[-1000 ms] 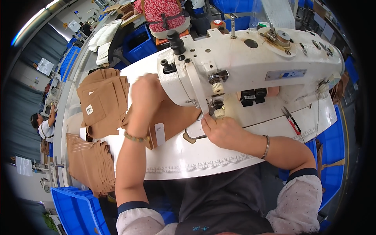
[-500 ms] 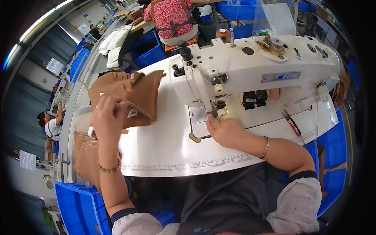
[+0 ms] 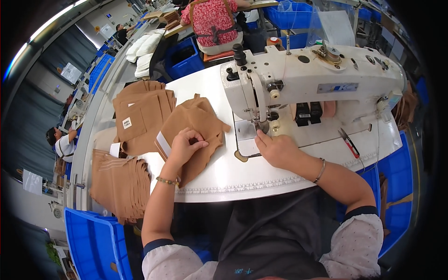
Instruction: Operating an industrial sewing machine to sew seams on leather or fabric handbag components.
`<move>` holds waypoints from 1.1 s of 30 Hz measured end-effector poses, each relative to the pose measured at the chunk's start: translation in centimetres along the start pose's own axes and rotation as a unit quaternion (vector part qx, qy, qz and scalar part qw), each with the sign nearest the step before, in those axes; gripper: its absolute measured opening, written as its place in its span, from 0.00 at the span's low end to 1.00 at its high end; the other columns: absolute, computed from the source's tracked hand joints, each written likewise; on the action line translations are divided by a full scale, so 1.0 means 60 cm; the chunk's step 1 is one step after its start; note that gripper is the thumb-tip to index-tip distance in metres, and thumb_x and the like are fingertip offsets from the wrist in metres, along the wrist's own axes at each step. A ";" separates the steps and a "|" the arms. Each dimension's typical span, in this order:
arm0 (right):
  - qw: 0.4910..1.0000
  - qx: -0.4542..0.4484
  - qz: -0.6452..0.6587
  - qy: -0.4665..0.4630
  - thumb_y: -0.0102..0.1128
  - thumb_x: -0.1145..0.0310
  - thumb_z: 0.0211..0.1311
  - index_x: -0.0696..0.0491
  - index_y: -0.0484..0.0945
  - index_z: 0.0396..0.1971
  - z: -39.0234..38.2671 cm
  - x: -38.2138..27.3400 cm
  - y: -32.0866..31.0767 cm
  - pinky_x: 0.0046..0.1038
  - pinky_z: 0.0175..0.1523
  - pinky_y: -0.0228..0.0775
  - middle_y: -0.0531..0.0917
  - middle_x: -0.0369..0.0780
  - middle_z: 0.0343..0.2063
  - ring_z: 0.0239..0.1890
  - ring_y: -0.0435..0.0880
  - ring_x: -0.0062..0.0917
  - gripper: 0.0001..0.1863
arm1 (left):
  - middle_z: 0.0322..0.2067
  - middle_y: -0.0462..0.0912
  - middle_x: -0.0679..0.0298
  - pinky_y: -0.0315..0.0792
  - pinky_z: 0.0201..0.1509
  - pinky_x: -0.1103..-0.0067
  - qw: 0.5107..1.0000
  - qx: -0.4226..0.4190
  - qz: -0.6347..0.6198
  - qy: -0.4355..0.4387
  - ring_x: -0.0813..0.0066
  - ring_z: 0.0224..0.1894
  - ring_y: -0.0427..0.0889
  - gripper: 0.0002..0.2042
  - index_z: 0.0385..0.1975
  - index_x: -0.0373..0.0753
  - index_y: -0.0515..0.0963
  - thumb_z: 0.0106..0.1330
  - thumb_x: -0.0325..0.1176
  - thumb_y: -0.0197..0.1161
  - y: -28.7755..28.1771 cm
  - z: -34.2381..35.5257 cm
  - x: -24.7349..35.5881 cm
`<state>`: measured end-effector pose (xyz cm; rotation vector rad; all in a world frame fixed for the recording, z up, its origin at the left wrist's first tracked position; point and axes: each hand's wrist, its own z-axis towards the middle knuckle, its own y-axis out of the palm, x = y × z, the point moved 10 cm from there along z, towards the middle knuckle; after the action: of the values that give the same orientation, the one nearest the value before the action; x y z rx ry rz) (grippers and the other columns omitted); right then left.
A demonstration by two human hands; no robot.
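My left hand [image 3: 188,145] is closed on a brown fabric piece [image 3: 198,114], which lies spread and rippled on the white machine table left of the needle area. A white strip [image 3: 163,143] shows along that piece's left edge. My right hand [image 3: 280,150] is at the presser foot [image 3: 262,126] of the white sewing machine [image 3: 303,77], index finger stretched toward it and the other fingers curled. Whatever its fingertips pinch, if anything, is too small to make out. Between the fabric's right tip and the right hand there is a gap.
A stack of brown fabric pieces [image 3: 140,112] with a white label lies at the left, and another brown stack [image 3: 119,184] hangs over the table edge. Red-handled thread snips [image 3: 349,143] lie at the right. Blue bins [image 3: 95,242] stand below. A person in red [image 3: 212,23] sits ahead.
My left hand has drawn the brown piece off the stack, rightward and nearer, and laid it on the table. My right hand stays by the presser foot. The view has shifted slightly.
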<state>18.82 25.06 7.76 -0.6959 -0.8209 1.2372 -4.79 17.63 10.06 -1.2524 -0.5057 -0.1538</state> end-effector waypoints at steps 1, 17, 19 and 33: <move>1.000 -0.003 0.002 0.003 0.58 0.71 0.53 0.63 0.81 0.44 0.002 -0.002 -0.001 0.27 0.27 0.77 0.85 0.54 0.47 0.22 0.84 0.25 0.18 | 0.35 0.84 0.61 0.75 0.44 0.77 0.994 -0.024 -0.075 -0.069 0.71 0.37 0.80 0.09 0.34 0.34 0.84 0.61 0.32 0.75 0.018 -0.006 -0.036; 0.874 0.103 0.450 0.150 0.74 0.54 0.54 0.57 0.82 0.30 0.143 -0.051 -0.094 0.36 0.40 0.76 0.82 0.42 0.28 0.31 0.80 0.39 0.20 | 0.33 0.80 0.72 0.69 0.41 0.88 0.878 0.174 -0.440 -0.071 0.89 0.34 0.72 0.05 0.36 0.37 0.75 0.75 0.28 0.61 -0.080 -0.142 0.107; 0.863 0.045 0.464 0.196 0.77 0.62 0.53 0.59 0.80 0.22 0.144 -0.035 -0.099 0.27 0.39 0.74 0.79 0.41 0.18 0.26 0.81 0.30 0.17 | 0.31 0.76 0.73 0.67 0.39 0.89 0.870 0.252 -0.418 -0.065 0.89 0.32 0.69 0.05 0.35 0.38 0.73 0.75 0.28 0.60 -0.124 -0.152 0.103; 0.770 -0.056 0.603 0.202 0.66 0.69 0.66 0.59 0.81 0.27 0.110 -0.001 -0.146 0.18 0.41 0.70 0.81 0.36 0.28 0.36 0.79 0.13 0.10 | 0.35 0.77 0.70 0.70 0.53 0.82 0.922 0.061 -0.381 -0.033 0.82 0.43 0.75 0.05 0.39 0.32 0.82 0.66 0.23 0.68 -0.118 -0.143 0.138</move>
<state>17.89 23.41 18.55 -1.6585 0.0324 2.0506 2.18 8.71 18.01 -0.8843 -1.0309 -0.7260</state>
